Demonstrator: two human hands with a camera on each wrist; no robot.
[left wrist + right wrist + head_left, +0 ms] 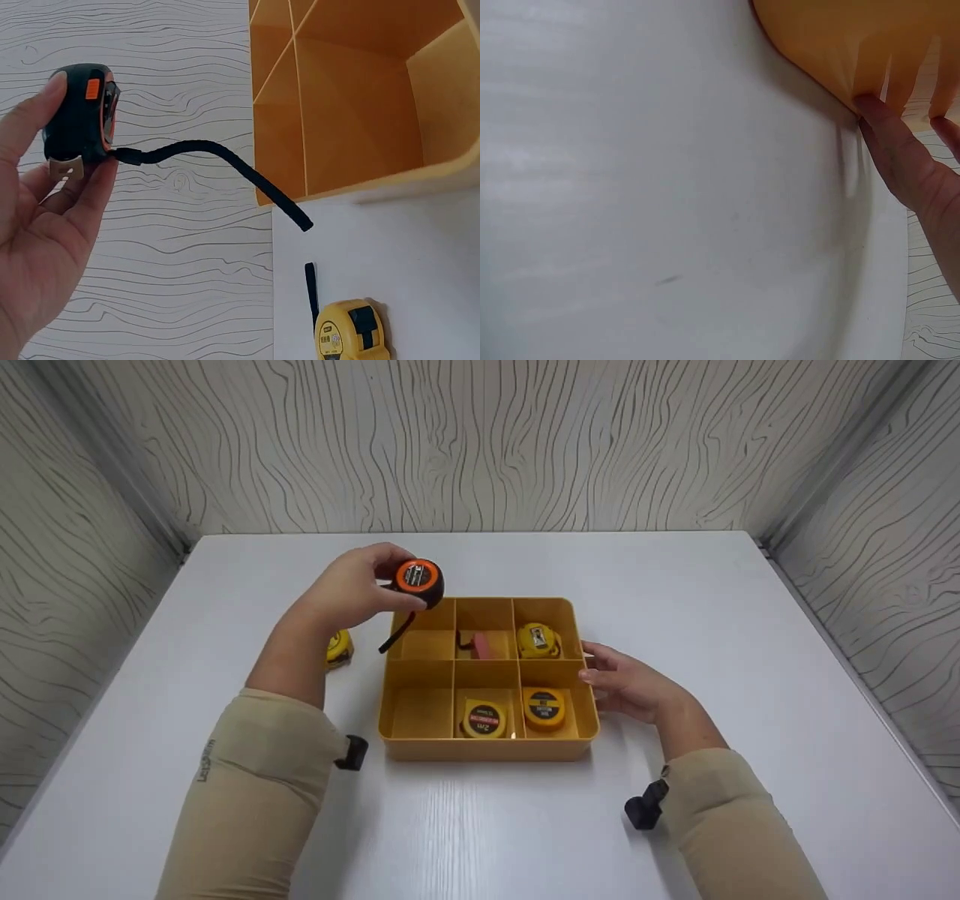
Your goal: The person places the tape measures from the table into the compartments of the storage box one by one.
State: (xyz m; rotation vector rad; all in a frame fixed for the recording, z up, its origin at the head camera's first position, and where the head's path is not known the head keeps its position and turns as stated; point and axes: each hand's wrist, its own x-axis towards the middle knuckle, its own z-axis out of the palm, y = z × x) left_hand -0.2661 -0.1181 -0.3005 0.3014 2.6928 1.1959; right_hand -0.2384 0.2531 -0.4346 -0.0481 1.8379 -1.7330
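My left hand point(349, 585) grips a black and orange tape measure point(417, 579) above the box's back left corner, its black wrist strap point(217, 150) dangling. The orange-yellow divided box point(487, 750) stands on the table. My right hand point(630, 688) touches the box's right side, with fingertips point(874, 106) against the wall. Inside the box are a yellow tape measure point(537, 640) at back right, an orange-yellow one point(544, 709) at front right and a yellow one point(484, 720) at front middle. A pink object point(481, 646) with a black strap lies in the back middle compartment.
Another yellow tape measure point(349, 330) with a black strap lies on the white table point(480, 825), left of the box, partly hidden by my left forearm in the head view. Wood-grain panels point(480, 442) enclose the table at the back and sides.
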